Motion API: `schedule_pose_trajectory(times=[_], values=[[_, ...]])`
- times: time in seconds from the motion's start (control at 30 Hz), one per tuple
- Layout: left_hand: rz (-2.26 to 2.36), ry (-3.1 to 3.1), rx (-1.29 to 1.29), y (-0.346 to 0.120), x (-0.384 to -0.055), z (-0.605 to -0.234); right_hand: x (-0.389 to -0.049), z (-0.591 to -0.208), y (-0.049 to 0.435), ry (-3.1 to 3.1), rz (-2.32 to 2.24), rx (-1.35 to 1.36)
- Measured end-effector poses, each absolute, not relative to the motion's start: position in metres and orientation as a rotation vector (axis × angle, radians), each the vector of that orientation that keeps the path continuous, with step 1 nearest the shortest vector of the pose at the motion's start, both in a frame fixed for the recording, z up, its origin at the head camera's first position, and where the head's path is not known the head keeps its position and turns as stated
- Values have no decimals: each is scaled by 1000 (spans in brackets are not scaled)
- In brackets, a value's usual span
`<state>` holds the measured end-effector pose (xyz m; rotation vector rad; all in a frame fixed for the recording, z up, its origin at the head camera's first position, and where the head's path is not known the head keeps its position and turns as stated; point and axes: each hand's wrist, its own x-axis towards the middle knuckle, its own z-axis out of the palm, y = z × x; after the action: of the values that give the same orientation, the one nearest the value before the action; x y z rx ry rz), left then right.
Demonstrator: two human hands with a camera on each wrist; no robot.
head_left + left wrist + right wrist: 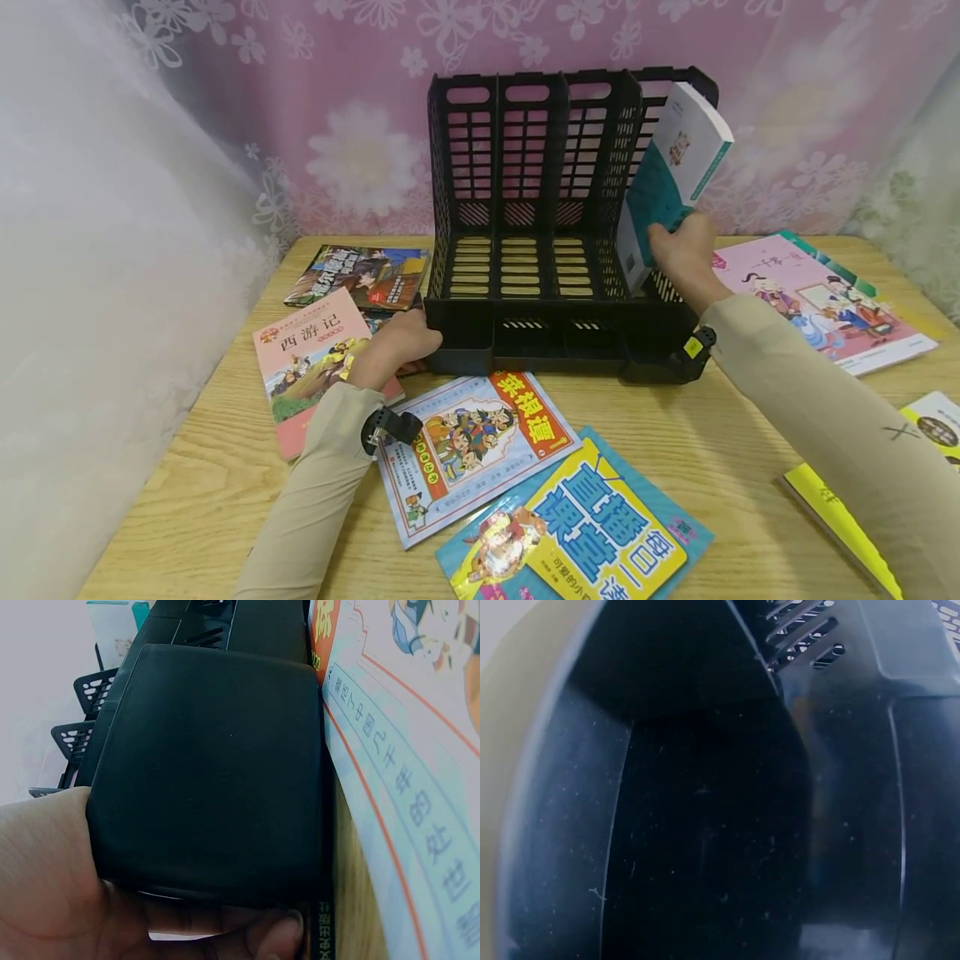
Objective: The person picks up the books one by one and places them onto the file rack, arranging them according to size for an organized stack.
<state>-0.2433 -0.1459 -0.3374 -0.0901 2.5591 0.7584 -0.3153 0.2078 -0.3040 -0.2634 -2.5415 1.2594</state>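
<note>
A black slotted book rack (558, 358) with upright dividers stands at the back of the wooden table. My right hand (686, 250) grips a thick white and teal book (678, 150) by its spine edge, leaning inside the rightmost compartment. At the rack's front left corner, my left hand (405, 337) holds the end of the rack. The left wrist view has that hand (52, 862) with its fingers curled round the smooth black end wall (210, 765). Only the rack's front pocket (705, 825) fills the right wrist view; the right hand is out of sight there.
Left of the rack lie a pink book (311, 350) and a dark comic-style book (367, 275). In front are a white-bordered book (472, 442) and a blue-yellow book (592, 533). A pink picture book (817, 300) and a yellow-edged book (840, 517) lie to the right.
</note>
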Motion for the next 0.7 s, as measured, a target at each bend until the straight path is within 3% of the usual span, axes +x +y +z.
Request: schedule_pose_trajectory(times=[0.7], values=[[756, 2553, -90, -144, -242, -336, -299, -288, 212, -2561, 1289, -126]])
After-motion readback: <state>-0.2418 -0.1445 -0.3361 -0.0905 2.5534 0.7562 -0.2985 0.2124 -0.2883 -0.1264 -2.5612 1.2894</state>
